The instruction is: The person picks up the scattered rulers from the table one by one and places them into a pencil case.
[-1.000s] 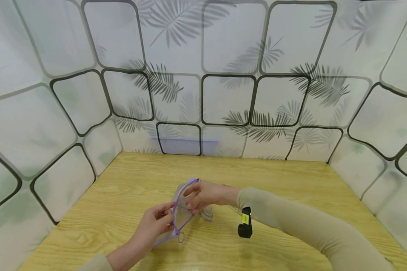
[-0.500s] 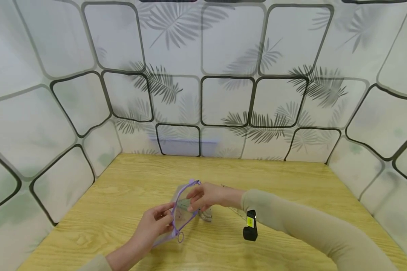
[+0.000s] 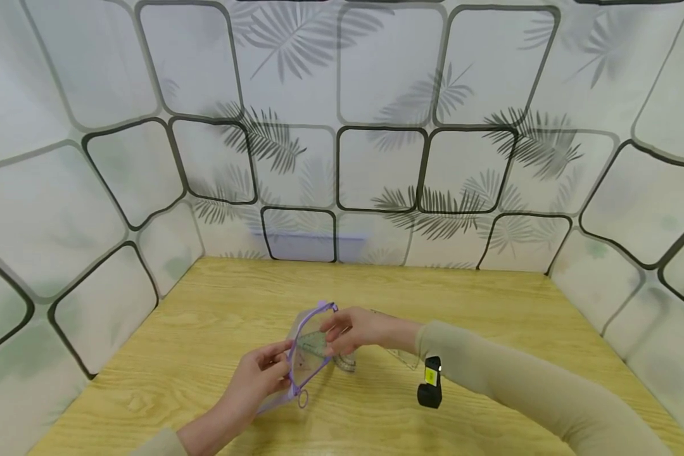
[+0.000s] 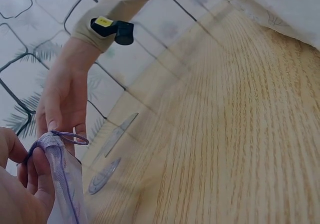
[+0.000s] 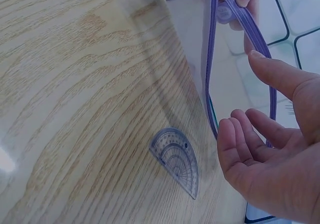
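A clear zip pouch with purple edging (image 3: pixel 292 364) stands with its mouth spread, and my left hand (image 3: pixel 260 373) pinches its near side. Inside the pouch's mouth a greenish set square (image 3: pixel 313 344) shows. Beside the opening is my right hand (image 3: pixel 350 330), its thumb apart from its bent fingers and nothing seen between them in the right wrist view. Below it on the table lies a clear protractor (image 5: pixel 177 159), partly covered by the hand in the head view. Another clear triangular ruler (image 3: pixel 403 358) lies under the right wrist.
The wood-grain table (image 3: pixel 467 297) is bounded by patterned curtain walls (image 3: pixel 376 164) at the back and both sides. A small black device with a yellow label (image 3: pixel 430 380) is strapped on the right wrist. A purple ring pull (image 3: pixel 303 398) hangs from the pouch's zip.
My right hand has drawn back slightly to the right, out from the pouch's mouth. The greenish set square shows more inside the pouch. My left hand keeps its hold.
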{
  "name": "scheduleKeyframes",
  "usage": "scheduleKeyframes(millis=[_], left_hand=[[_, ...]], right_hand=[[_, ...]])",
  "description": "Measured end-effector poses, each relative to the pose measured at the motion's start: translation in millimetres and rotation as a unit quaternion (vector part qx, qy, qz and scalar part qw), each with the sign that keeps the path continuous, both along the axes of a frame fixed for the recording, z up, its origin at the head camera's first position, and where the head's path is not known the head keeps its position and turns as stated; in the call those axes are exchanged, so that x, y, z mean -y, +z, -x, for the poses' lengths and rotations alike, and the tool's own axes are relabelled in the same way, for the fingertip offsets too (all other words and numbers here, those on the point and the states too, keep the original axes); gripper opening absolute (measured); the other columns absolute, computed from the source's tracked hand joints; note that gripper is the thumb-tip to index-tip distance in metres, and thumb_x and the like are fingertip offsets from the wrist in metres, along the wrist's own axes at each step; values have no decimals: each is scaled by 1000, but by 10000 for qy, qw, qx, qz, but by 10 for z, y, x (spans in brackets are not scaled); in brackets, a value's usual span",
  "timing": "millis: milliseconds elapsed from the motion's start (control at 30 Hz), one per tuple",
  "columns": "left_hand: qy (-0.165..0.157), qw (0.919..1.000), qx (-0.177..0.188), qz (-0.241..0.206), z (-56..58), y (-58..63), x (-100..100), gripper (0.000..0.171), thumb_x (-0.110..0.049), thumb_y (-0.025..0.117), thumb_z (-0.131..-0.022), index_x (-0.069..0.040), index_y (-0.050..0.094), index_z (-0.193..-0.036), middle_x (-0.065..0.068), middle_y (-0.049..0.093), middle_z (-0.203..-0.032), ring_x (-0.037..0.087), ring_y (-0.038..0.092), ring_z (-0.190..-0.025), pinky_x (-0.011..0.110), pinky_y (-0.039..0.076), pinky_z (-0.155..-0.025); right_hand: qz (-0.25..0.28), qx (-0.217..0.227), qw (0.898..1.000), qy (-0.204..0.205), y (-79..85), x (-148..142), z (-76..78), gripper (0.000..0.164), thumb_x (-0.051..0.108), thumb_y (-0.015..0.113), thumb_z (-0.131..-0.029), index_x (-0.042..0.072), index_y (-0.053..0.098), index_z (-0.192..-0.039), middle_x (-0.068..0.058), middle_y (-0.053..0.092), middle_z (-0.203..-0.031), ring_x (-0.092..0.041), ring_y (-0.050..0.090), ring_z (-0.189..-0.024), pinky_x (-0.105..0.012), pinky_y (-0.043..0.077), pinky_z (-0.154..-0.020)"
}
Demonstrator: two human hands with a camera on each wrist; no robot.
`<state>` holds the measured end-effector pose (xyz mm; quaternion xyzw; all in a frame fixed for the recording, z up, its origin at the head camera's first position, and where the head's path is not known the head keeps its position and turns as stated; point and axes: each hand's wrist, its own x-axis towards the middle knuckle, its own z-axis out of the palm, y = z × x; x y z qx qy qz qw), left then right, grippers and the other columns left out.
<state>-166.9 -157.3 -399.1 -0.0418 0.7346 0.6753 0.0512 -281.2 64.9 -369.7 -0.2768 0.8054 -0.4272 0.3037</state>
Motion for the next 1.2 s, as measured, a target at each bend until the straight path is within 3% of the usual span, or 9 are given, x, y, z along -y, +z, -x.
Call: scheduleKeyframes(millis=[500,767,1000,1200], left_hand=[[143,9998,135,47,15,-2,-20,48,-1,54,-90,7,52,-137,2,54,-90,14,58,-84,24,57,-69],[165,9997,175,47,31,-4,-27,48,-1,54,-90,7,52,-137,2,53,-90,14,57,-83,24,57,-68],[124,9998,174,0,32,6,-32,48,-1,54,-90,8,51,-138,2,53,-90,14,57,-83,23,57,-68],[115,9996,231,-71,29,15,-38,48,-1,54,-91,8,51,-138,2,52,-90,14,56,-84,23,56,-68]], right_hand=[[182,-236,9995,132,-49,-87,43,58,11,75,-86,1,53,-138,-17,62,-126,-20,64,-107,-31,59,-81],[188,-640,9975,211,-55,-152,80,58,13,76,-85,1,54,-137,-17,62,-124,-19,64,-106,-30,58,-84],[180,-1081,9932,406,-72,-226,125,56,13,76,-85,3,55,-136,-16,63,-124,-34,61,-112,-27,56,-88],[114,-1406,9884,564,-102,-297,166,55,16,75,-87,3,54,-136,-16,61,-125,-32,60,-113,-29,54,-91]])
